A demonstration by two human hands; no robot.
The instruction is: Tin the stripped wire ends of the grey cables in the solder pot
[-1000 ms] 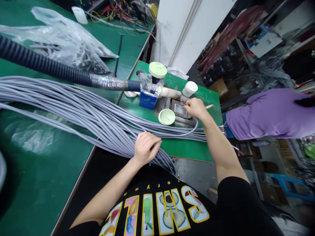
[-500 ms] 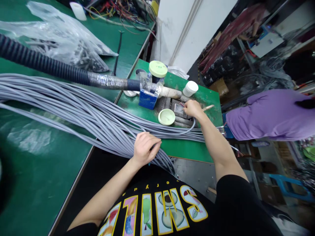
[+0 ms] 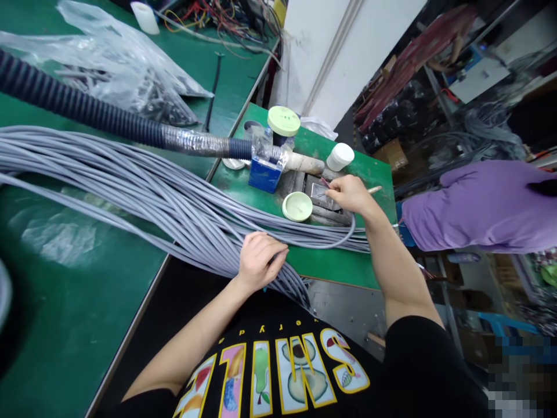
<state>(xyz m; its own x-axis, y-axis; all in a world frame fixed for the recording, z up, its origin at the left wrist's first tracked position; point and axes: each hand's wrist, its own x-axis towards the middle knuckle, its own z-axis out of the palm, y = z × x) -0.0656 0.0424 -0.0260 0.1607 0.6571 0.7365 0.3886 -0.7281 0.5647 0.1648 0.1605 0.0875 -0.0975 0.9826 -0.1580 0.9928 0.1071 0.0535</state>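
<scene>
A thick bundle of grey cables (image 3: 130,186) runs from the left across the green table to the small green bench (image 3: 331,261). My left hand (image 3: 259,258) is closed over the bundle near its front end. My right hand (image 3: 350,194) pinches the end of one grey cable (image 3: 339,241), whose thin coloured wires touch a small metal pot (image 3: 319,194) set in the bench. A thin wooden stick (image 3: 374,189) pokes out past that hand.
A dark corrugated hose (image 3: 87,113) ends at a blue box (image 3: 264,173) beside the pot. Pale green lids (image 3: 297,206), a white jar (image 3: 340,157) and a plastic bag of parts (image 3: 117,75) lie around. A person in purple (image 3: 474,203) is at the right.
My right hand has shifted slightly at the metal pot, and the held cable's loop has sagged a little lower. The left hand stays on the bundle.
</scene>
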